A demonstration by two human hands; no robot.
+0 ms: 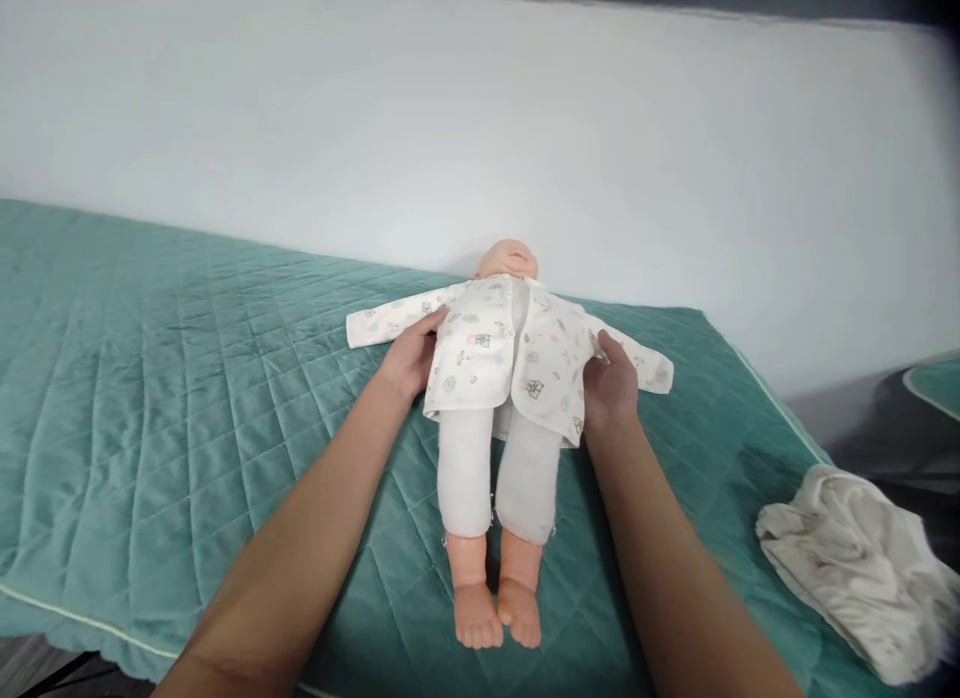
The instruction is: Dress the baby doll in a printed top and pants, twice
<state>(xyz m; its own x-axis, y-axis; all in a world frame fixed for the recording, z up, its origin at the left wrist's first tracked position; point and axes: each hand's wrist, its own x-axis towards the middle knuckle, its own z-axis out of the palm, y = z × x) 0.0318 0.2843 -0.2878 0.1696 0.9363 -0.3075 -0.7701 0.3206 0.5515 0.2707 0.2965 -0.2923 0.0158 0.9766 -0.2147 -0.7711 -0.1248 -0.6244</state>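
Observation:
A baby doll (465,483) lies on its back, head toward the wall and bare feet toward me, its soft white legs stretched out. It wears a white printed jacket (472,348), whose front edges part below the chest. Both sleeves spread outward, and no doll hands show at the cuffs. My left hand (414,360) grips the doll's side at the left, thumb on the jacket and the other fingers mostly hidden. On the opposite side my right hand (611,383) clasps the doll under the sleeve, thumb up, with its fingers partly tucked behind the jacket.
The doll rests on a green quilted cover (187,398) with pale piping along its edge. A crumpled white printed cloth (855,568) lies near the right edge. Behind the cover rises a pale wall (375,128). Another green edge (937,383) shows at the far right.

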